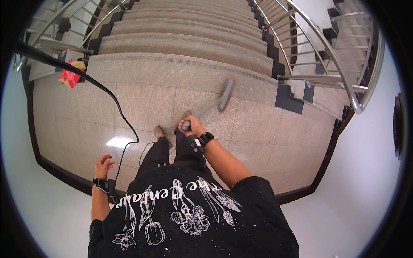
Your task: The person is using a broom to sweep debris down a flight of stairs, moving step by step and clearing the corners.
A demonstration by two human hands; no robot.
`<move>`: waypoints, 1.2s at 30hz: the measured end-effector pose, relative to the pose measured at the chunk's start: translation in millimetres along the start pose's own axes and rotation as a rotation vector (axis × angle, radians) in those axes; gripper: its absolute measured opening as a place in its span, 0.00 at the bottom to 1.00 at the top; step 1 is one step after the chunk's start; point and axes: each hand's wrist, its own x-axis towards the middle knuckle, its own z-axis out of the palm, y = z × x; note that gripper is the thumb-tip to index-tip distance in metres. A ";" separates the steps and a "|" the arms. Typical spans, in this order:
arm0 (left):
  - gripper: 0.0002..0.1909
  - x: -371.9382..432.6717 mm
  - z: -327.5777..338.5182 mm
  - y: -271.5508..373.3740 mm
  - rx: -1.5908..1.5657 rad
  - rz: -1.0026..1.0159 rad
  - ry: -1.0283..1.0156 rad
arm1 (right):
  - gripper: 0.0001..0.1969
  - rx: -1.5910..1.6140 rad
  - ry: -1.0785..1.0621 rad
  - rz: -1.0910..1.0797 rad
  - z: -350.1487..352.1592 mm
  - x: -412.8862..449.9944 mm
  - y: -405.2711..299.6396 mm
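My right hand point(192, 126) is closed around the grey handle end of a long-handled brush point(227, 95). The brush head, blurred and with brownish bristles, lies at the floor by the bottom stair, ahead and to the right of my shoes. My left hand point(104, 165) hangs out to the left with its fingers apart; a small dark thing shows at its fingertips, and whether it is held cannot be told. Both wrists wear black straps with small devices. A red and yellow plastic bag point(73, 73) sits at the left by the foot of the stairs.
Stone steps point(190, 29) rise ahead between metal railings point(322, 35). A black cable point(113, 95) crosses the view at the left, above the tiled floor point(145, 96). White walls with dark skirting point(326, 171) enclose the landing behind and at the sides.
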 end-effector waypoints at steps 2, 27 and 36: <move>0.14 -6.9 -10.3 -29.3 -0.062 -0.056 0.043 | 0.02 0.051 0.022 0.036 36.1 -6.7 -2.0; 0.14 -71.0 -17.6 -260.8 -0.686 -0.302 0.325 | 0.06 -1.805 -0.077 0.221 73.7 -62.5 109.9; 0.14 -117.3 -4.4 -287.8 -0.797 -0.360 0.370 | 0.06 -1.885 -0.221 0.612 75.0 34.7 219.6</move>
